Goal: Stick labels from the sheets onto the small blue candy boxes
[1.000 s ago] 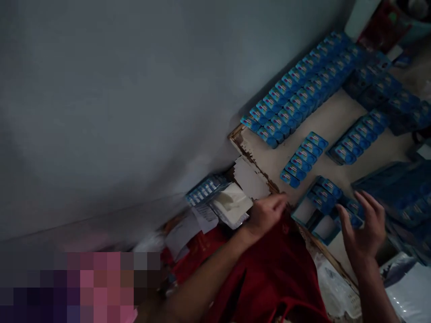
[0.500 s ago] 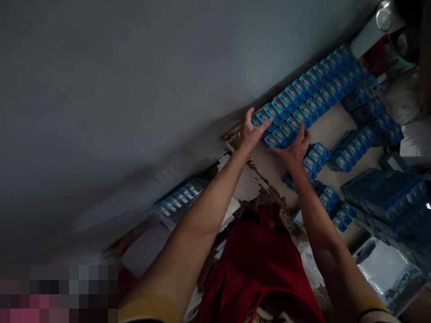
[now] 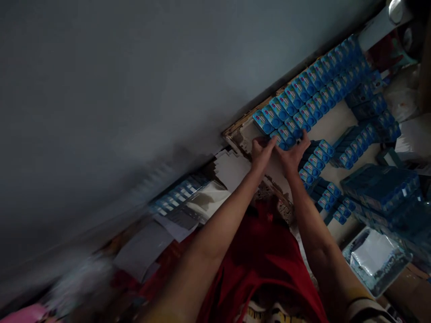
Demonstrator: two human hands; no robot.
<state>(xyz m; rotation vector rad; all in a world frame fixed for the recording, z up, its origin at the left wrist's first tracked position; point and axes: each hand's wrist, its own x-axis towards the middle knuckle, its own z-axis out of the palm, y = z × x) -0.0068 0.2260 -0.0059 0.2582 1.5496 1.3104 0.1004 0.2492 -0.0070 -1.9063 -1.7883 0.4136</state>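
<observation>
Small blue packs with printed fronts stand in two long rows point(image 3: 298, 92) on a pale tabletop beside the wall. My left hand point(image 3: 261, 154) is at the near end of the front row, its fingers curled and its thumb against the end pack point(image 3: 279, 140). Close beside it, my right hand point(image 3: 293, 154) grips the same end of that row, thumb on the near side and fingers on the outer side. My palms and fingers partly hide the packs between them.
Shorter stacks of blue packs point(image 3: 316, 159) stand right of my right hand. Larger wrapped blocks point(image 3: 382, 188) lie farther right, above a clear plastic-wrapped bundle point(image 3: 373, 255). White sheets point(image 3: 232, 168) lie at the table's near end. The grey wall point(image 3: 134, 112) borders the left.
My left hand has come off the back row's end, moving down and right to the front row. My hands are now closer together. The back row's near end is uncovered.
</observation>
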